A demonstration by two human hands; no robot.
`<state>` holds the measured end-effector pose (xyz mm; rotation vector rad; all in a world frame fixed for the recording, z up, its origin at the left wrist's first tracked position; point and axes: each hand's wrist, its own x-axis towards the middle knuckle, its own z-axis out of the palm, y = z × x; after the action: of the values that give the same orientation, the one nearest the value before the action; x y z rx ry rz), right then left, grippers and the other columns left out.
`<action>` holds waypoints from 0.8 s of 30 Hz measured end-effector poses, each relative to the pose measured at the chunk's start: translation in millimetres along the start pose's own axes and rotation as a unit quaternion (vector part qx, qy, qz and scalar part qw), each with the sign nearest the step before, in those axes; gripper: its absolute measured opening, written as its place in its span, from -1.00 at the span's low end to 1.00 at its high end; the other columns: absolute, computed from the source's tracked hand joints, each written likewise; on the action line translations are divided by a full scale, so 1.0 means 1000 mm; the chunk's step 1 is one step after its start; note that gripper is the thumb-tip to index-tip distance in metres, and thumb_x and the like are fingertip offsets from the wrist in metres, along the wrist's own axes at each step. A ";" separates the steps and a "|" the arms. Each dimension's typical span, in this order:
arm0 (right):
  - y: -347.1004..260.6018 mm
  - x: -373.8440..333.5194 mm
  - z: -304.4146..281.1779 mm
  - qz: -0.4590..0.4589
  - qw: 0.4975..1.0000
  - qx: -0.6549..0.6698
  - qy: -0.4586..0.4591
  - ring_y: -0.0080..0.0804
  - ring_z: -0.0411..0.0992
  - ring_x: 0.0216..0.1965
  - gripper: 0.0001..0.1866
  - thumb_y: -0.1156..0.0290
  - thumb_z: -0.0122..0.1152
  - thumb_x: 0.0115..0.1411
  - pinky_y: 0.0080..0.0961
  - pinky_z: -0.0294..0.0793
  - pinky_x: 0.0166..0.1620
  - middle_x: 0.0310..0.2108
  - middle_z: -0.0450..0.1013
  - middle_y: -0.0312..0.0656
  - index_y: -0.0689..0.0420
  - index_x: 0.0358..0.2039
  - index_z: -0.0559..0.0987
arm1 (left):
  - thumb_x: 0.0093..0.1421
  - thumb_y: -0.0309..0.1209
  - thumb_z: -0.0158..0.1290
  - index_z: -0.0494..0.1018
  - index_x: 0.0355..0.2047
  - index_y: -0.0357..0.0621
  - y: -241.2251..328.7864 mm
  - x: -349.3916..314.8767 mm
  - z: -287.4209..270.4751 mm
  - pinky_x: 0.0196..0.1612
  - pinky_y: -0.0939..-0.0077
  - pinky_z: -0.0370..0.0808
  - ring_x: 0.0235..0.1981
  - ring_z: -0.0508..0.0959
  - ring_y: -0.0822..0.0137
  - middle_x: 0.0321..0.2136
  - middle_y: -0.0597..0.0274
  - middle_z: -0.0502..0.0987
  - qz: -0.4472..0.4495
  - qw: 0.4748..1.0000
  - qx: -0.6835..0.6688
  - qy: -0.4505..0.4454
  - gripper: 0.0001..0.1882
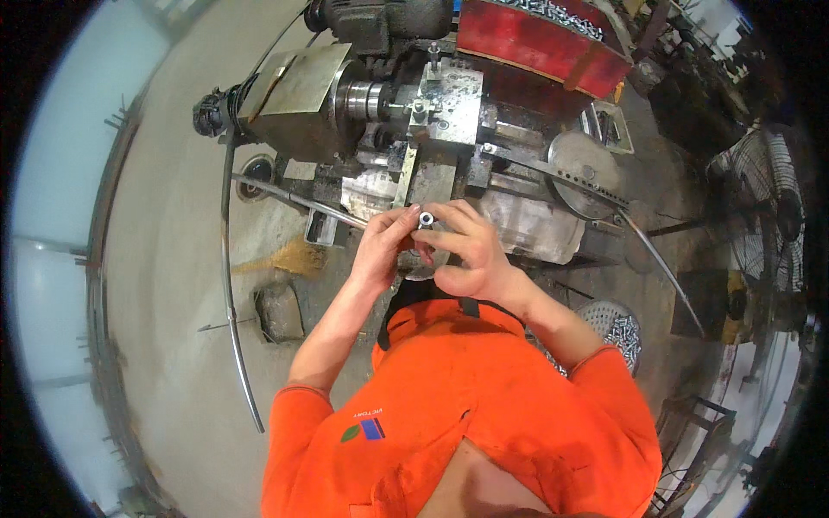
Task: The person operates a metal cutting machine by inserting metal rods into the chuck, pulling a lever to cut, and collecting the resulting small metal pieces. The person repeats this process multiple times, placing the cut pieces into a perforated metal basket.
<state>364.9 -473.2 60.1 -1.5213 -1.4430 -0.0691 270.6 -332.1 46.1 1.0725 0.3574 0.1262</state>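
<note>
I see both hands raised before the grimy grey lathe [406, 104], the small silver metal nut-like piece [426, 218] pinched between left hand [382, 246] and right hand [462, 250] fingertips, its hole facing me, equally near both, while a round perforated basket [617, 328] of shiny metal pieces sits low right.

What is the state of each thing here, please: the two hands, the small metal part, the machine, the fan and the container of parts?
left hand: raised, fingertips pinching the small metal part
right hand: raised, fingers closed around the same part
small metal part: held between both hands, above the machine
lathe-like machine: chuck not blurred; running or not, cannot tell
pedestal fan: upright; spinning or not, cannot tell
container of metal parts: filled, partly hidden by the right arm
</note>
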 end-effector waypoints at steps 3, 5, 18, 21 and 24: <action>0.006 -0.012 0.007 0.022 1.000 0.006 -0.006 0.00 0.33 -0.14 -0.54 0.41 0.13 -0.32 -0.25 0.38 -0.10 -0.11 0.37 0.05 0.18 -0.27 0.55 | 0.25 -0.19 -0.11 0.41 -0.46 -0.28 -0.002 -0.005 0.005 -0.54 0.49 0.48 -0.68 0.48 0.35 -0.66 0.21 0.45 -0.022 0.999 -0.035 0.017 -0.64; 0.005 -0.015 0.010 0.034 0.999 0.015 0.007 -0.02 0.34 -0.14 -0.55 0.45 0.11 -0.33 -0.27 0.37 -0.10 -0.11 0.39 0.03 0.18 -0.28 0.55 | 0.26 -0.20 -0.12 0.41 -0.46 -0.28 -0.007 -0.005 0.005 -0.55 0.49 0.48 -0.69 0.48 0.35 -0.68 0.20 0.44 -0.036 0.997 -0.059 0.026 -0.64; 0.013 -0.009 0.009 0.048 0.998 0.005 0.031 -0.04 0.37 -0.19 -0.64 0.47 0.22 -0.32 -0.31 0.38 -0.14 -0.24 0.43 0.01 0.13 -0.36 0.58 | 0.27 -0.15 -0.15 0.39 -0.54 -0.16 -0.016 0.003 -0.001 -0.56 0.51 0.40 -0.70 0.42 0.33 -0.73 0.20 0.41 -0.061 0.987 -0.144 -0.036 -0.62; 0.012 -0.006 0.010 0.025 0.999 -0.035 0.030 -0.06 0.37 -0.20 -0.67 0.48 0.21 -0.32 -0.30 0.39 -0.16 -0.25 0.42 -0.01 0.15 -0.39 0.57 | 0.25 -0.15 -0.12 0.41 -0.52 -0.15 -0.015 0.003 0.001 -0.56 0.56 0.37 -0.68 0.43 0.39 -0.71 0.23 0.42 -0.044 0.989 -0.143 -0.007 -0.65; 0.013 -0.003 0.012 0.000 0.997 -0.072 0.023 -0.07 0.37 -0.20 -0.69 0.48 0.20 -0.32 -0.30 0.40 -0.17 -0.25 0.42 -0.02 0.16 -0.42 0.56 | 0.23 -0.18 -0.08 0.41 -0.51 -0.26 -0.006 0.004 0.006 -0.58 0.55 0.43 -0.67 0.44 0.38 -0.69 0.25 0.40 -0.006 1.000 -0.007 -0.004 -0.64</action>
<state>367.2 -465.1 44.5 -1.6254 -1.4266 -0.2125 276.2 -339.0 42.5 1.0574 0.3561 0.1134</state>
